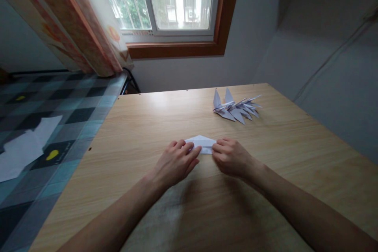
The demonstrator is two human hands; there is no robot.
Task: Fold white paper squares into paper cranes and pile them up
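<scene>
A small sheet of white folded paper [200, 141] lies on the wooden table, with a low peak along its far edge and a crease running across it. At its left end, my left hand [178, 160] holds it down, fingers bent over the paper and the index finger reaching toward its middle. My right hand [233, 156] is closed on the right end, its fingers curled and the thumb side pressed to the paper. Both ends of the paper are hidden under my fingers.
Folded white paper pieces with pointed tips [238, 108] lie in a cluster at the back right of the table [141, 126]. To the left, white sheets [26, 147] rest on a checked cloth [79, 120]. A window [183, 0] and curtain [73, 19] are behind.
</scene>
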